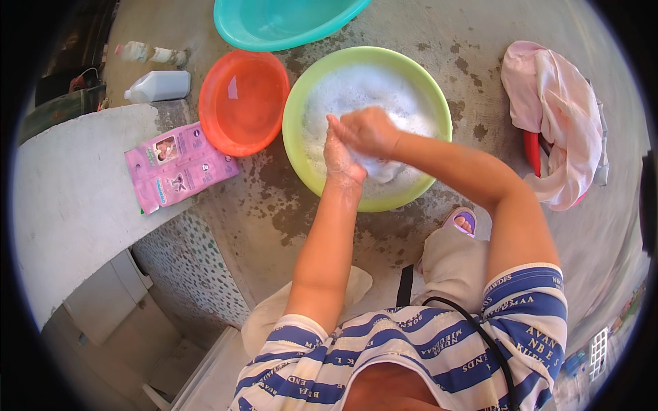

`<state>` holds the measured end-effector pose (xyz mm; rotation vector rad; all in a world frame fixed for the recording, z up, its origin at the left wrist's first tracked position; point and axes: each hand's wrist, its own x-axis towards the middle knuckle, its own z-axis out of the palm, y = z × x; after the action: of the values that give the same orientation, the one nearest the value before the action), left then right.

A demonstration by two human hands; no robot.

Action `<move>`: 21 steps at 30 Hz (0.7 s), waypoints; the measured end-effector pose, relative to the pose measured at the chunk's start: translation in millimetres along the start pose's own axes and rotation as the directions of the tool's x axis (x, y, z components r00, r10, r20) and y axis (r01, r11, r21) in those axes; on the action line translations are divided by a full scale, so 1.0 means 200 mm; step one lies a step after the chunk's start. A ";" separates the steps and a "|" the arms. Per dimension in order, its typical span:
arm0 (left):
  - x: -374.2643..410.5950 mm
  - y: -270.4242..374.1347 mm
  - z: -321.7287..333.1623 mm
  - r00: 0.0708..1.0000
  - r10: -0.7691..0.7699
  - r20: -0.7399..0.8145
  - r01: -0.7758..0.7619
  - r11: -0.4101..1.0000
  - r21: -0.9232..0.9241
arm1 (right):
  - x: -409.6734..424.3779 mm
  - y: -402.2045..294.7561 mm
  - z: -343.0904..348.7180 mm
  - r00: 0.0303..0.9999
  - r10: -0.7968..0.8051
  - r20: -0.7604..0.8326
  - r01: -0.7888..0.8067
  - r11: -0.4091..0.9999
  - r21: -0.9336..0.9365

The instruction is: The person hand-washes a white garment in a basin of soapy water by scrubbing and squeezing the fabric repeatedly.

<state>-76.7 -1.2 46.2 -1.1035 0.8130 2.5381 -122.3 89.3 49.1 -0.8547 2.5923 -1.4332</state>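
My left hand and my right hand meet over a lime-green plastic basin of soapy water. White foam covers most of the water. Between my hands hangs a wet white cloth, partly hidden by the fingers and hard to tell from the suds. The right hand is curled and blurred by motion, pressed against the upright left hand. Wet streaks and suds show on the left wrist.
An orange basin of water adjoins the green one on the left; a turquoise basin stands beyond. A pink printed packet lies on a concrete ledge, near a white jug and a clear bottle. Pink fabric drapes a red object at right.
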 end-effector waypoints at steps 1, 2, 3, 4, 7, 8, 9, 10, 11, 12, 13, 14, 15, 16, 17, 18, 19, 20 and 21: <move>-0.03 -0.01 -0.01 0.987 -0.054 0.154 0.052 0.999 0.017 | 0.01 0.02 -0.02 0.990 0.114 -0.088 -0.119 0.991 -0.054; -0.07 -0.01 -0.01 0.980 -0.004 0.198 -0.005 0.999 0.045 | 0.04 0.06 -0.05 0.994 0.106 -0.034 -0.109 0.989 -0.097; -0.10 0.01 -0.02 0.970 0.028 0.243 -0.089 0.965 0.245 | 0.05 0.09 -0.07 0.987 0.093 0.134 -0.092 0.996 -0.015; -0.13 0.04 -0.02 0.941 0.024 0.337 -0.165 0.904 0.395 | 0.07 0.13 -0.11 0.964 0.080 0.254 -0.092 0.995 0.036; -0.22 0.17 -0.02 0.928 0.040 0.371 -0.243 0.820 0.518 | 0.09 0.21 -0.24 0.849 -0.045 0.527 -0.192 0.902 0.387; -0.27 0.23 -0.03 0.930 -0.002 0.366 -0.203 0.829 0.521 | 0.09 0.21 -0.28 0.777 -0.054 0.627 -0.244 0.893 0.378; -0.30 0.27 -0.04 0.935 -0.010 0.353 -0.185 0.839 0.512 | 0.09 0.21 -0.32 0.754 -0.192 0.628 -0.198 0.845 0.496; -0.33 0.29 -0.04 0.904 0.065 0.422 -0.261 0.867 0.425 | 0.09 0.20 -0.35 0.684 -0.084 0.724 -0.260 0.900 0.350; -0.35 0.29 -0.04 0.887 0.055 0.459 -0.246 0.897 0.368 | 0.09 0.19 -0.38 0.635 -0.030 0.772 -0.272 0.926 0.260; -0.37 0.30 -0.05 0.867 0.070 0.494 -0.239 0.927 0.290 | 0.09 0.17 -0.41 0.611 0.001 0.792 -0.260 0.945 0.199; -0.38 0.30 -0.05 0.838 0.068 0.542 -0.229 0.944 0.236 | 0.09 0.17 -0.43 0.635 0.001 0.772 -0.269 0.938 0.221; -0.38 0.28 -0.05 0.830 0.126 0.543 -0.223 0.968 0.115 | 0.10 0.17 -0.46 0.682 -0.016 0.731 -0.257 0.931 0.261; -0.38 0.27 -0.06 0.799 0.139 0.585 -0.184 0.983 0.018 | 0.09 0.17 -0.47 0.722 0.034 0.691 -0.268 0.934 0.234; -0.37 0.25 -0.06 0.797 0.147 0.586 -0.135 0.989 -0.065 | 0.10 0.19 -0.49 0.801 -0.108 0.589 -0.132 0.928 0.350; -0.35 0.24 -0.07 0.809 0.139 0.571 -0.086 0.989 -0.119 | 0.09 0.20 -0.51 0.815 -0.099 0.571 -0.221 0.858 0.464; -0.34 0.24 -0.08 0.874 0.108 0.473 -0.096 0.994 -0.050 | 0.09 0.22 -0.52 0.815 -0.023 0.580 -0.348 0.780 0.520; -0.33 0.23 -0.09 0.890 0.085 0.447 -0.088 0.996 -0.013 | 0.09 0.23 -0.53 0.804 0.051 0.593 -0.462 0.682 0.567; -0.31 0.24 -0.10 0.905 0.062 0.420 -0.079 0.997 0.024 | 0.09 0.24 -0.53 0.805 0.045 0.592 -0.454 0.688 0.566; -0.29 0.23 -0.11 0.919 0.037 0.392 -0.066 0.996 0.061 | 0.09 0.24 -0.53 0.796 0.048 0.603 -0.459 0.698 0.550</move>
<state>-43.5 -53.1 94.9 -0.5262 0.8227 2.6196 -191.2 181.5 73.8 -0.6055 1.4973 -1.5641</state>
